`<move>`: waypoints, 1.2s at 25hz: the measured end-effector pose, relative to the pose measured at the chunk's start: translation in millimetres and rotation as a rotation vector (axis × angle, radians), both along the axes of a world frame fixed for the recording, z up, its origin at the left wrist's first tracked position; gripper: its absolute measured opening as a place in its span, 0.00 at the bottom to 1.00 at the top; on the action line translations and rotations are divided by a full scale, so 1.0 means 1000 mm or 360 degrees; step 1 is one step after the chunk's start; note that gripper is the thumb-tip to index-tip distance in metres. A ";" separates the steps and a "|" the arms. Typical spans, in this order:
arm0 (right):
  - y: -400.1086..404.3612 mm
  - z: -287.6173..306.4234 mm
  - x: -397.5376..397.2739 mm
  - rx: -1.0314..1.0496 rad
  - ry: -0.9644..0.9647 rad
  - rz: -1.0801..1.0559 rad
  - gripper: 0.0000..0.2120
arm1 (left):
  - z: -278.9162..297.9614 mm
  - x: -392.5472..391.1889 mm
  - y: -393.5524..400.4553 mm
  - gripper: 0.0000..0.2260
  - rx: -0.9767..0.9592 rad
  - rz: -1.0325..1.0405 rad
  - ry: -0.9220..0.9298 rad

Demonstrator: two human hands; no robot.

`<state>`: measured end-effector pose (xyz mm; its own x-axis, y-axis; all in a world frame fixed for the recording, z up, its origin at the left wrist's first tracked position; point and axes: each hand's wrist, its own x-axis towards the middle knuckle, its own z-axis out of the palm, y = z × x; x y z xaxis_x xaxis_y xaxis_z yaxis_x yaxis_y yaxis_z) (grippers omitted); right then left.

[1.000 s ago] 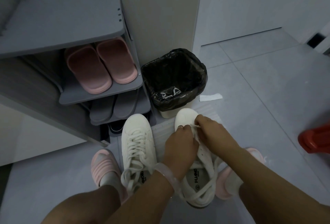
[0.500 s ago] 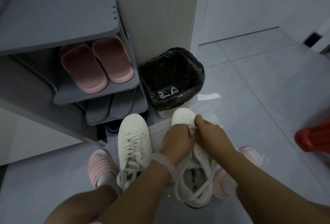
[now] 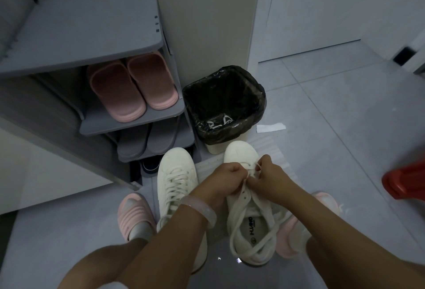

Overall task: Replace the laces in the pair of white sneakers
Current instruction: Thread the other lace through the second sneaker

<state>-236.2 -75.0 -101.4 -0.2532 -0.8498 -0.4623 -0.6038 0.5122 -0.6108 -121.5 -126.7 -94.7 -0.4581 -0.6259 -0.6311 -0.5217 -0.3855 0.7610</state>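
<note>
Since the earlier frame the right hand had shifted rightward, drawing the flat white woven lace through. Both hands' fingers pinched it at the low white leather sneaker on the floor's lowest eyelets; the left hand could slip, unthreading it. Behind stood a black-lined bin.

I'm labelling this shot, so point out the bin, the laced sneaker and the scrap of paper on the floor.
bin (image 3: 257,113): head view, lined right rim.
laced sneaker (image 3: 176,162): head view, toe cap.
scrap of paper (image 3: 271,127): head view, its middle.
</note>
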 end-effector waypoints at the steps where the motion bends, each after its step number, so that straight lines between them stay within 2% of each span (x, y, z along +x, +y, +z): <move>1: 0.000 0.000 -0.001 0.0015 -0.0019 -0.0011 0.16 | -0.001 0.000 0.000 0.13 -0.0085 -0.0057 -0.0035; 3: 0.001 0.003 -0.006 0.0040 -0.0044 -0.0039 0.12 | -0.003 0.004 -0.001 0.11 -0.0273 -0.0069 -0.0118; 5: 0.002 0.008 -0.015 0.0069 0.0071 -0.0081 0.07 | -0.002 0.012 -0.005 0.09 -0.0517 0.0113 -0.0239; 7: 0.004 0.013 -0.020 0.0066 0.0266 -0.0131 0.11 | -0.003 0.020 -0.009 0.07 -0.0817 0.0151 -0.0385; 8: 0.004 0.019 -0.020 0.0038 0.0224 -0.0174 0.13 | -0.005 0.022 -0.010 0.08 -0.0927 0.0054 -0.0403; 9: 0.002 0.030 -0.019 -0.0007 0.0009 -0.0275 0.13 | -0.006 0.022 -0.009 0.10 -0.1005 -0.0093 -0.0363; 12: -0.008 0.082 -0.013 -0.0318 -0.1189 -0.0626 0.12 | -0.012 0.016 -0.008 0.18 -0.1179 -0.0668 -0.0228; 14: -0.012 0.107 -0.012 -0.0525 -0.1753 -0.0730 0.12 | -0.013 0.014 -0.011 0.18 -0.1294 -0.0945 -0.0270; 17: -0.015 0.127 -0.018 -0.0730 -0.2140 -0.0863 0.06 | -0.009 0.017 -0.014 0.12 -0.1311 -0.1024 -0.0172; 20: -0.010 0.156 -0.043 -0.1045 -0.2244 -0.0925 0.06 | -0.005 0.018 -0.016 0.10 -0.1324 -0.1020 -0.0177; 22: -0.002 0.172 -0.056 -0.1081 -0.2086 -0.0889 0.06 | -0.002 0.016 -0.016 0.09 -0.1324 -0.1060 -0.0192; 24: 0.005 0.169 -0.058 -0.0883 -0.1756 -0.0820 0.05 | 0.001 0.015 -0.017 0.08 -0.1291 -0.1067 -0.0185; 25: 0.008 0.160 -0.057 -0.0689 -0.1395 -0.0717 0.07 | 0.004 0.015 -0.016 0.08 -0.1249 -0.1066 -0.0196; 27: 0.011 0.139 -0.058 -0.0164 -0.0216 -0.0212 0.12 | 0.010 0.015 -0.014 0.08 -0.1228 -0.1137 -0.0251; 28: 0.015 0.131 -0.059 0.0141 0.0238 0.0075 0.13 | 0.012 0.016 -0.013 0.08 -0.1272 -0.1206 -0.0303; 30: 0.025 0.118 -0.052 0.0592 0.0680 0.0557 0.17 | 0.018 0.018 -0.014 0.07 -0.1342 -0.1279 -0.0359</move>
<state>-287.9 -50.1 17.0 -0.2173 -0.7184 -0.6608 -0.9227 0.3720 -0.1011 -103.8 -140.3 -76.5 -0.8409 -0.4666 -0.2740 -0.5401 0.6931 0.4774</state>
